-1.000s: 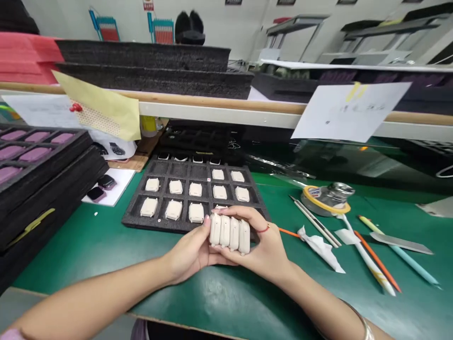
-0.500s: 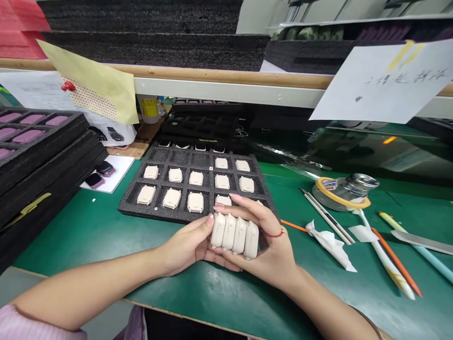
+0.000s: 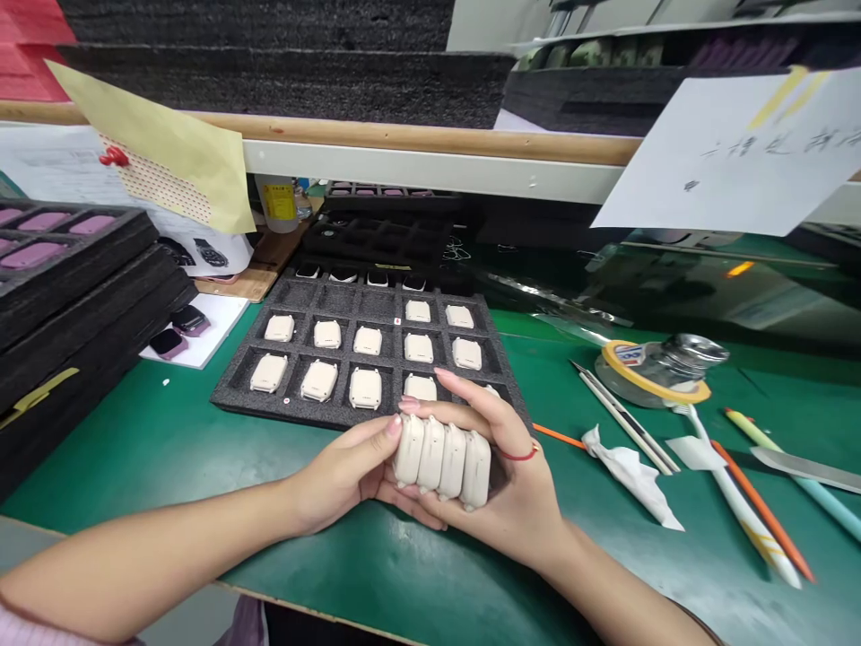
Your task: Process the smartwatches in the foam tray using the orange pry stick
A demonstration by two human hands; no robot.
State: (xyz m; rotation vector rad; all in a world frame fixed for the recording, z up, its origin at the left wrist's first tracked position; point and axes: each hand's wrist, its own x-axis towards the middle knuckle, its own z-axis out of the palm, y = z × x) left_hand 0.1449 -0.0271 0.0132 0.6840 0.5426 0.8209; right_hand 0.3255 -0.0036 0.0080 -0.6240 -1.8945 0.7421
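Observation:
Between my left hand [image 3: 344, 471] and my right hand [image 3: 501, 475] I hold a tight row of several cream watch cases [image 3: 442, 464], standing side by side. My right fingers wrap over the row's top and far end, while my left fingers press its near end. Just behind my fingertips lies a black foam tray [image 3: 232, 392] with square pockets. Several more cream watch cases [image 3: 365, 388] sit in its pockets. My right hand hides the tray's front right corner.
Stacked foam trays with purple watch parts [image 3: 67, 269] stand at the left, beside a white card [image 3: 202, 332] bearing dark watches. On the green mat [image 3: 114, 458] at the right lie a tape roll [image 3: 652, 377], tweezers [image 3: 625, 417], crumpled tissue [image 3: 632, 475] and pens [image 3: 760, 502].
The whole view has shifted, and the tray sits further left and lower than before. Both hands keep their hold on the row, which now tilts slightly more.

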